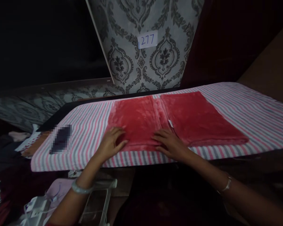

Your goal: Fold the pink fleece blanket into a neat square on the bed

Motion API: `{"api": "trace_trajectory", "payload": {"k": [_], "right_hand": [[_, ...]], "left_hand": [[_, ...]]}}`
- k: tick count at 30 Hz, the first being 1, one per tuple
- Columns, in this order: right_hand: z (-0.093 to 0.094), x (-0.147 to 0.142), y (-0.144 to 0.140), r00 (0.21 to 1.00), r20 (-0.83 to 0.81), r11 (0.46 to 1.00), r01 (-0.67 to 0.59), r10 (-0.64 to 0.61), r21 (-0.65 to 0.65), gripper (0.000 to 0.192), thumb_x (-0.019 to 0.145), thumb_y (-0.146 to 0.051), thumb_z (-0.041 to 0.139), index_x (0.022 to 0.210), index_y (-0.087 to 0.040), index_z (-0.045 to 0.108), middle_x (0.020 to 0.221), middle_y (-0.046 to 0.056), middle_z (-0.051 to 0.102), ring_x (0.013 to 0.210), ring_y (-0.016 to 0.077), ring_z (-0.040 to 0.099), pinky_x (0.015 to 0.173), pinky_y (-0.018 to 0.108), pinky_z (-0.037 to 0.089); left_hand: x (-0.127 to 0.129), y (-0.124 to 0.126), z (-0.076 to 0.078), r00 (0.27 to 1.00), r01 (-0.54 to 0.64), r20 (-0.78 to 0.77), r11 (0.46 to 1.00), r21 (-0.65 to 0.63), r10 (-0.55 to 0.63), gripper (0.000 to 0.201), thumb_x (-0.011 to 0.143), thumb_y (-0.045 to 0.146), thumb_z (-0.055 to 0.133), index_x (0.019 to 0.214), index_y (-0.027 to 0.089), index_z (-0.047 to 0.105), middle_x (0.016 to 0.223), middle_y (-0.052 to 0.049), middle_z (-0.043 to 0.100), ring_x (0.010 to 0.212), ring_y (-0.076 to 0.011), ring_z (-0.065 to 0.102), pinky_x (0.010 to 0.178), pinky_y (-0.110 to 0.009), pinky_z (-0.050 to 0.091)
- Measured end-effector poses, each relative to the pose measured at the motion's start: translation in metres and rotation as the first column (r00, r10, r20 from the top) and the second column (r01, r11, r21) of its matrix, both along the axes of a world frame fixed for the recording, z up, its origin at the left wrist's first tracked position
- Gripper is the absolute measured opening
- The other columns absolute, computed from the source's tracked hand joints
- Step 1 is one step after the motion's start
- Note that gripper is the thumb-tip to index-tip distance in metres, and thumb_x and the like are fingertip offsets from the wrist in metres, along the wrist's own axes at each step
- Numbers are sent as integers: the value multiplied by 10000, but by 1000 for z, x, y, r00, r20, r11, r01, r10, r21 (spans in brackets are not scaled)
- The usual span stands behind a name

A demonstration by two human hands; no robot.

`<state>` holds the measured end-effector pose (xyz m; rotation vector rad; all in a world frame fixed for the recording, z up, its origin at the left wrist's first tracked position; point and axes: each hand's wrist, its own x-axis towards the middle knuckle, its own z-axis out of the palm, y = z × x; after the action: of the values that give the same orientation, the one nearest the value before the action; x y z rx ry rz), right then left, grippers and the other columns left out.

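A red plush blanket (pixel 136 119) lies folded inward from both sides on a striped ironing board (pixel 89 125), with a narrow gap between its two folded panels. A small white tag (pixel 171 123) shows at the edge of the right panel. My left hand (pixel 112 141) rests on the near left corner of the left panel, thumb and fingers apart. Touching the same panel's near right side, by the gap, is my right hand (pixel 168 142), with its fingers spread. Neither hand visibly grips the cloth.
A blurred-out dark rectangle (pixel 60 139) lies on the board's left end. A large television (pixel 47 44) hangs at the upper left. Patterned wallpaper bears a paper marked 277 (pixel 147 39). Clothes (pixel 11 150) are heaped at left, and a white frame (pixel 106 201) stands below the board.
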<state>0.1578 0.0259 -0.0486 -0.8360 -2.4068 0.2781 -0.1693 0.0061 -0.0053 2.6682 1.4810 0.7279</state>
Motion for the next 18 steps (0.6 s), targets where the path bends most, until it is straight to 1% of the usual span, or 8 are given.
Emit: {"api": "trace_trajectory", "payload": {"k": [1,3,6,8,11,14,16,18], "right_hand": [[-2,3,-2,1000,-22,1000,-4,4,2,359,953,-308,569,1280,-196,665,1301,143,627,1222,297,544,1046,532,450],[-5,4,-2,998,-66,1000,-2,1,-15,316,972,-250,512,1226,-205,695,1230,121,666,1170,274,571,1029,512,472],[-7,1,2,991,-132,999,14,-19,-35,316,985,-222,468,1186,-225,713,1176,99,697,1146,258,593,1037,507,475],[-8,1,3,989,-147,999,20,-25,-32,316,983,-215,468,1181,-231,714,1173,101,700,1153,260,593,1041,516,472],[-11,3,2,991,-133,999,23,-28,-41,299,970,-216,496,1177,-227,712,1186,110,694,1166,267,589,1032,512,481],[-11,7,-3,984,-162,997,59,-68,-59,313,965,-238,510,1225,-204,683,1225,124,674,1178,265,591,1021,479,493],[-10,10,-8,973,-191,990,120,-131,-68,331,971,-260,499,1245,-183,669,1225,138,665,1161,268,602,1007,462,501],[-7,12,-15,954,-197,972,209,-226,-105,354,975,-263,475,1266,-174,655,1194,143,669,1103,267,629,970,448,518]], "left_hand": [[6,-10,-2,1000,26,-8,1000,9,-26,358,959,450,544,1185,193,649,1162,-111,676,1109,-267,609,985,-459,483],[15,-23,-9,999,20,-34,1000,24,-20,293,973,393,532,1143,190,655,1111,-109,678,1053,-265,612,931,-445,502],[20,-26,-20,999,-11,-37,998,56,14,240,998,292,476,1126,203,659,1095,-101,684,1049,-248,613,933,-435,503],[17,-26,-23,999,-16,-47,997,73,19,237,997,260,469,1123,212,664,1099,-100,684,1050,-240,616,939,-430,504],[15,-28,-21,997,-12,-77,998,65,17,236,988,261,487,1136,210,663,1110,-105,680,1048,-246,614,926,-433,510],[19,-34,-15,998,-8,-70,998,55,12,247,989,281,496,1173,205,642,1137,-106,676,1075,-251,605,955,-443,496],[28,-36,-11,997,-6,-73,998,69,11,267,991,305,502,1206,207,628,1169,-108,672,1100,-259,598,972,-453,485],[42,-36,-10,997,15,-77,997,81,-9,293,993,319,506,1243,212,613,1199,-108,667,1130,-267,591,981,-456,478]]}}
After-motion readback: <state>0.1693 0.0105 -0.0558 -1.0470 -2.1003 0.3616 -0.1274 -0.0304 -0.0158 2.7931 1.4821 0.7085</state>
